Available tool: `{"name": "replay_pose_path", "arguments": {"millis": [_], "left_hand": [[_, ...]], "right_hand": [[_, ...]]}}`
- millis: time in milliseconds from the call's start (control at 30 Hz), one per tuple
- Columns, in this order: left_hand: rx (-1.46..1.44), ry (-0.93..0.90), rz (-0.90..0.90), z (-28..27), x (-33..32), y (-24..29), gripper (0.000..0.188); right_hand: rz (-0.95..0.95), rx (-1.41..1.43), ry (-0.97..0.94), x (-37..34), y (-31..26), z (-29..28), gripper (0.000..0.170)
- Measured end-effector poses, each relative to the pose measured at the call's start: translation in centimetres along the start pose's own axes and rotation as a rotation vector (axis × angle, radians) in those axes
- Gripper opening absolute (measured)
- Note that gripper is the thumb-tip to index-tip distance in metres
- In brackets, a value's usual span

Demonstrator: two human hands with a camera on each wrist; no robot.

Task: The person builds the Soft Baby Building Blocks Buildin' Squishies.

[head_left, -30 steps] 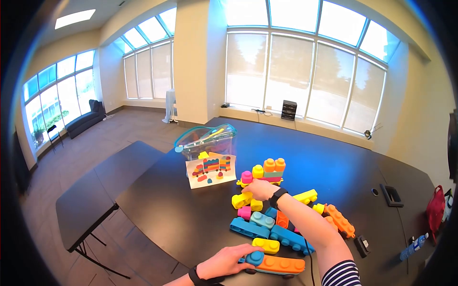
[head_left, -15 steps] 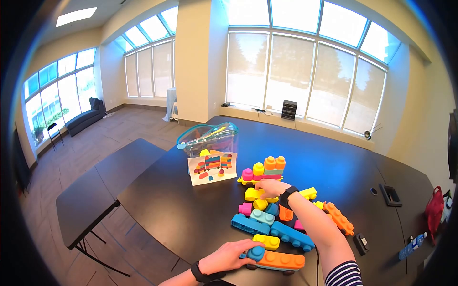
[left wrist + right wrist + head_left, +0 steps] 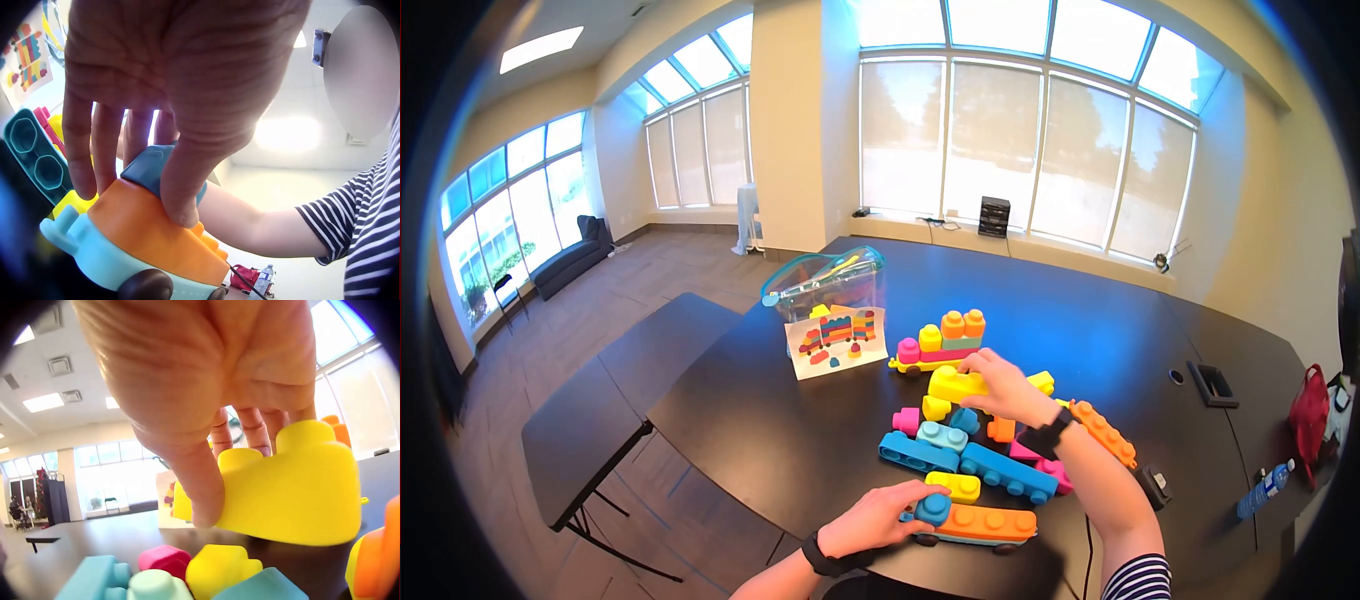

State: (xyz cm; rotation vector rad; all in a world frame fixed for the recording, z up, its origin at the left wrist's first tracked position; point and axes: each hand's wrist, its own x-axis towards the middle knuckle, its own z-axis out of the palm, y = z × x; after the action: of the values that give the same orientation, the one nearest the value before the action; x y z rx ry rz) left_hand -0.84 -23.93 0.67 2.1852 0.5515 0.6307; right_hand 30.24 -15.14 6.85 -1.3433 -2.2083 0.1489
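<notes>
My left hand (image 3: 878, 517) grips the small blue block (image 3: 933, 509) at the left end of a wheeled car with an orange block (image 3: 990, 522) on a light blue base. In the left wrist view my thumb and fingers lie either side of the blue block (image 3: 149, 167). With my right hand (image 3: 1012, 390) I pinch a long yellow block (image 3: 952, 385); the right wrist view shows this yellow block (image 3: 290, 487) held above the table, with the thumb on its near side. Behind it stands a wheeled yellow base with pink, yellow and orange blocks (image 3: 953, 324).
Loose blue blocks (image 3: 1008, 474), a yellow block (image 3: 953, 487) and a pink block (image 3: 906, 420) lie between the hands. A picture card (image 3: 837, 342) leans on a clear bag (image 3: 830, 286). Orange pieces (image 3: 1103, 434) and a bottle (image 3: 1266, 489) are at the right.
My right hand has moved right and toward me, away from the wheeled yellow base, with the long yellow block raised in its fingers. My left hand keeps its grip on the small blue block.
</notes>
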Motion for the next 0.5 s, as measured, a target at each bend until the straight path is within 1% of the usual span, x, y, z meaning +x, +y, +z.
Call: {"name": "replay_pose_path", "arguments": {"millis": [33, 67, 100, 167, 267, 367, 400, 433, 500], "left_hand": [[-0.007, -0.003, -0.016, 0.0, 0.0, 0.1, 0.058], [-0.012, 0.004, 0.006, 0.1, 0.0, 0.1, 0.059], [-0.020, 0.013, 0.012, 0.1, 0.1, 0.3, 0.058], [0.007, 0.032, 0.013, 0.2, 0.2, 0.2, 0.059], [-0.015, 0.048, -0.003, 0.2, 0.2, 0.9, 0.058], [-0.013, 0.050, -0.022, 0.4, 0.3, 0.9, 0.058], [-0.005, 0.056, 0.001, 0.4, 0.3, 0.8, 0.056], [0.004, 0.065, 0.023, 0.5, 0.3, 0.7, 0.054], [-0.001, 0.058, 0.021, 0.6, 0.3, 0.6, 0.055]], "right_hand": [[-0.005, 0.020, 0.043, -1.5, -1.1, -1.3, 0.050], [-0.030, 0.013, 0.091, -3.1, -1.8, -2.4, 0.044], [0.015, 0.032, 0.114, -4.6, -3.0, -3.6, 0.041], [0.084, 0.065, 0.146, -7.5, -4.3, -5.2, 0.040], [0.125, 0.086, 0.148, -11.5, -6.8, -6.8, 0.038], [0.022, 0.157, 0.124, -14.8, -8.5, -5.9, 0.036], [0.002, 0.160, 0.129, -15.5, -9.4, -5.3, 0.035], [0.023, 0.222, 0.121, -16.3, -9.9, -4.6, 0.036], [0.027, 0.150, 0.100, -17.2, -11.0, -3.4, 0.037]]}}
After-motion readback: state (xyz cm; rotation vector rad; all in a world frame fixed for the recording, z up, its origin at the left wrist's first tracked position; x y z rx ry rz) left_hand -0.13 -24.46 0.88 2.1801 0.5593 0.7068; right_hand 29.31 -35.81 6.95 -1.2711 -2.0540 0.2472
